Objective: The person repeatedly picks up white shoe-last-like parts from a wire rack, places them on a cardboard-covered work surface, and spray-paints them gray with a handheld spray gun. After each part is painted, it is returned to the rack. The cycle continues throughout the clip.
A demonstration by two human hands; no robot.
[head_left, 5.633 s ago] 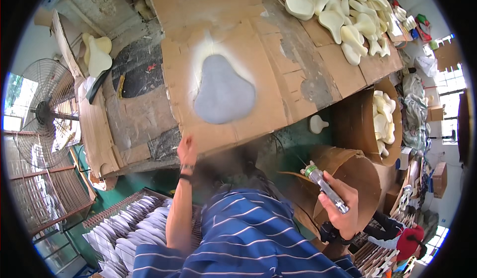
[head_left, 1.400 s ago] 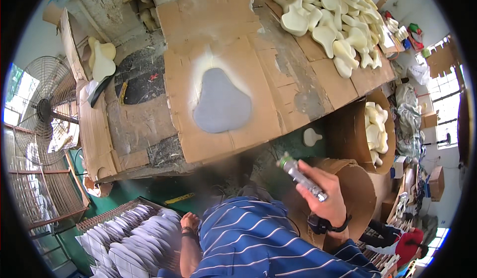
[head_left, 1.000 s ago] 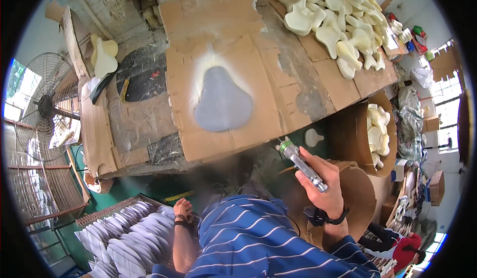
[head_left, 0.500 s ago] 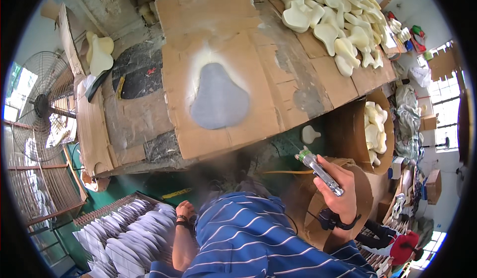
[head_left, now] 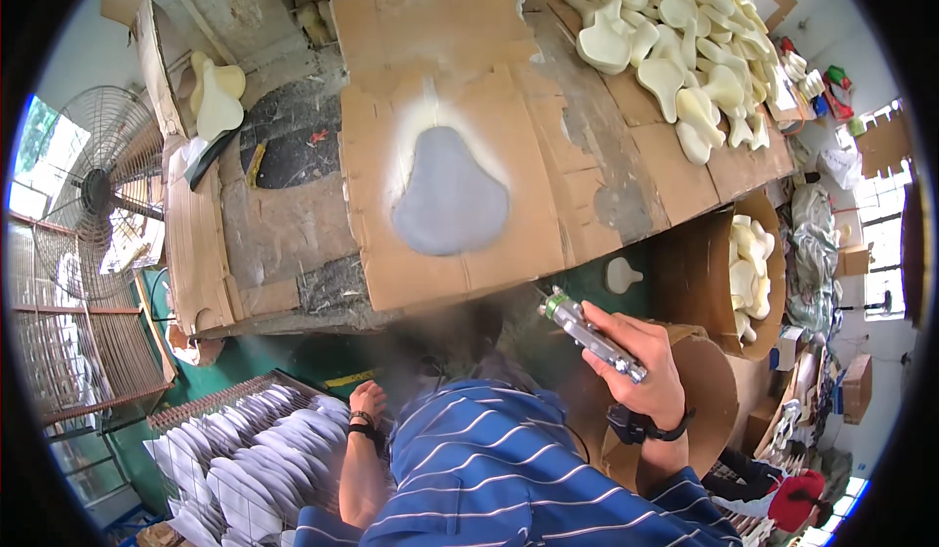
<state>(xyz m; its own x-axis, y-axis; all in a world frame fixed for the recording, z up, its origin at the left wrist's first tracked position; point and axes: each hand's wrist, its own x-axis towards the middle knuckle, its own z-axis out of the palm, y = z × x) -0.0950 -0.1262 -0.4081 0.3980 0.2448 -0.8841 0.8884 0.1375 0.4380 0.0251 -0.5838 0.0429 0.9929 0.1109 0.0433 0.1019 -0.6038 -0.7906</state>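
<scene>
Right hand (head_left: 641,366) gripping spray gun (head_left: 590,335), cardboard-covered bench (head_left: 626,170), fan (head_left: 93,190)

Round brown cardboard drum (head_left: 709,263) beside the bench.

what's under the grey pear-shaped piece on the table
The grey piece lies on a cardboard sheet with a pale spray halo around it. The cardboard directly beneath it is covered, so its state cannot be seen.

A shiny metal spray gun (head_left: 590,335) is seen; the cardboard sheet (head_left: 445,146) looks matt and rough, the grey pad (head_left: 448,194) smooth.
</scene>
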